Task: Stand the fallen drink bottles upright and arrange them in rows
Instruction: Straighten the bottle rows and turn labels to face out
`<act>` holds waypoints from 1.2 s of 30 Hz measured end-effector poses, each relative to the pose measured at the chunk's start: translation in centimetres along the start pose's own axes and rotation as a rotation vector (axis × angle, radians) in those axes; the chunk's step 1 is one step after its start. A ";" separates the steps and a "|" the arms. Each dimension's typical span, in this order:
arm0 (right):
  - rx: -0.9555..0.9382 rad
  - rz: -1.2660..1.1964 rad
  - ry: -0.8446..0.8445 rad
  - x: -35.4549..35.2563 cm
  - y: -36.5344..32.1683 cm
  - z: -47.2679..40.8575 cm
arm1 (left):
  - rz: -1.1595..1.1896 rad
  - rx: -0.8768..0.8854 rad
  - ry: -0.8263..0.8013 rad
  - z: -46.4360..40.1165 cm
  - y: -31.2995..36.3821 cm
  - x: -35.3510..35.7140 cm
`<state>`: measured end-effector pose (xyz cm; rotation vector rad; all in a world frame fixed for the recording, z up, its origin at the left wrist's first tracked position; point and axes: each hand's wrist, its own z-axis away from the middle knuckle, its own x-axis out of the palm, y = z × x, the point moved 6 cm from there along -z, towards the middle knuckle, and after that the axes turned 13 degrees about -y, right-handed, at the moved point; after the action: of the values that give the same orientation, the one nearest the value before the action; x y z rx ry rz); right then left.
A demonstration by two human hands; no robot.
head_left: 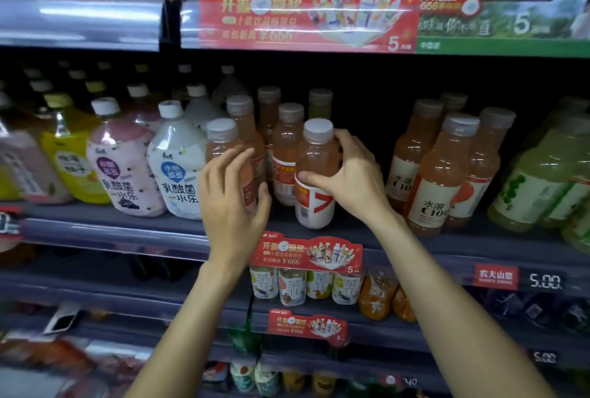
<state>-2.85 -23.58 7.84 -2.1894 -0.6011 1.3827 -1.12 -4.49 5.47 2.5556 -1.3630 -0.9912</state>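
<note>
From the head camera, a shop shelf [127, 231] carries rows of drinks. The right hand [348, 174] is wrapped round the shoulder of a pink drink bottle [314, 199] — thumb across the front, fingers curled behind — and the bottle stands upright at the shelf's front edge. Just to its left, the left hand [234, 203] is spread half open with fingers loose, held in front of a second pink bottle [222, 139]; whether it touches that bottle cannot be told. More pink bottles [289, 155] stand in rows behind. Further right stands another upright group [437, 183] — well apart. To the left lean a white pouch-shaped bottle [178, 167] and a pink one [123, 171].
</note>
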 end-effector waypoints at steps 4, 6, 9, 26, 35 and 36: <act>0.019 -0.043 -0.038 1.5 -0.8 -0.5 | -0.027 -0.091 0.002 -0.5 -2.0 -1.3; 0.025 -0.019 -0.012 1.6 -0.8 -0.5 | -0.042 -0.147 -0.045 -1.2 -2.7 -1.3; 0.055 0.046 0.008 1.7 -0.7 -0.4 | -0.096 -0.195 -0.113 -2.2 -3.4 -0.7; -0.157 0.366 -0.301 7.2 -8.5 -7.0 | 0.001 -0.222 -0.110 -2.5 -4.7 -0.2; -0.350 0.454 0.148 3.8 -8.8 -2.7 | 0.051 -0.167 -0.118 -2.0 -5.0 -0.7; -0.336 0.490 0.161 3.6 -9.0 -2.8 | 0.052 -0.162 -0.117 -2.0 -4.9 -0.7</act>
<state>0.16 -14.81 11.83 -2.8261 -0.2557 1.3881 3.27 -1.38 5.65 2.3666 -1.3098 -1.2061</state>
